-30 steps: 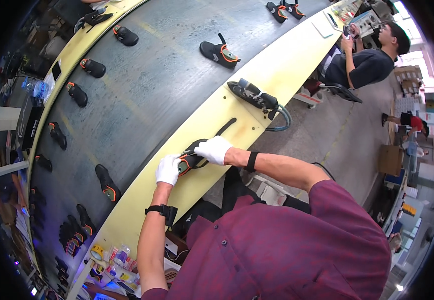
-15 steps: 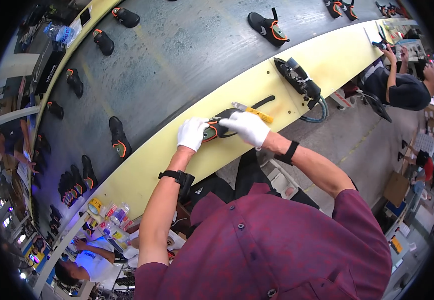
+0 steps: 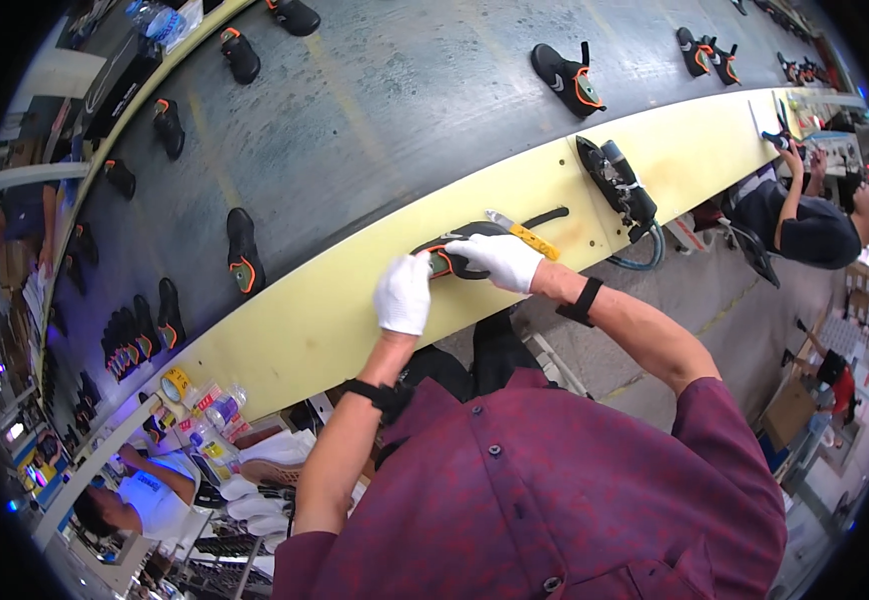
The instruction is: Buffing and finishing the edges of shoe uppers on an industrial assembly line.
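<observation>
Grip of both gloved hands: the left hand (image 3: 404, 293) and right hand (image 3: 500, 261) are clenched on a black shoe (image 3: 452, 250) held at the yellow desk (image 3: 295, 325) edge. Trimming or inspection is judged underway; a steadied shoe is called for next.

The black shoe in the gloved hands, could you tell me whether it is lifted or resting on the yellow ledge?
Resting: the black shoe lies on the yellow ledge, with both gloved hands on it.

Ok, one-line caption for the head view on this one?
Two white-gloved hands, left hand and right hand, hold a black-and-orange shoe on the pale yellow ledge beside a conveyor belt.
</observation>
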Demonstrator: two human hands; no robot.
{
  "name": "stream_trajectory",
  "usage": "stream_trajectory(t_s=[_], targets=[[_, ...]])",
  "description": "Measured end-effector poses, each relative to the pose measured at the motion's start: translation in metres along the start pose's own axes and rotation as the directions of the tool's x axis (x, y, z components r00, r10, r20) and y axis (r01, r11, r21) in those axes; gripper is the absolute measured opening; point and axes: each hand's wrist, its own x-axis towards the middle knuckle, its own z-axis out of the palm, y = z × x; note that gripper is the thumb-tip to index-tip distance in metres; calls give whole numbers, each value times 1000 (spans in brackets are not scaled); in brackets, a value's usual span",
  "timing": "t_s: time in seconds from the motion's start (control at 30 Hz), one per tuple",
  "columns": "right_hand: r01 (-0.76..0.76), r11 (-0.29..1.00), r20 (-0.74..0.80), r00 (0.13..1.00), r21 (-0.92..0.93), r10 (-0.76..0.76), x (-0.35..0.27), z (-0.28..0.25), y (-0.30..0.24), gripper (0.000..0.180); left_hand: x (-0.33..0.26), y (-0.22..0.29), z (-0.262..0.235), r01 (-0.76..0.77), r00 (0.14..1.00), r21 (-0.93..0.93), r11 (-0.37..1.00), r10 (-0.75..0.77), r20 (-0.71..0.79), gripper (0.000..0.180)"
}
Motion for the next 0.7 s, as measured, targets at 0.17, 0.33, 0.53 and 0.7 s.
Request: stream_trajectory(t_s=[0.17, 0.33, 0.53, 0.7], targets=[[135, 959, 376, 926, -249, -33, 30, -29, -11, 67, -29, 15, 40, 812, 584, -472, 344, -485, 651, 62], [290, 936, 408, 893, -200, -190, 56, -27, 3, 37, -22, 6, 58, 750, 604, -654, -98, -302, 737, 54], [120, 991, 434, 897, -51, -86, 67, -17, 9, 25, -37, -13, 85, 118, 945, 153, 981, -158, 287, 27], [272, 940, 373, 910, -206, -181, 56, -8, -1, 25, -30, -12, 74, 38, 906, 228, 973, -130, 403, 22]])
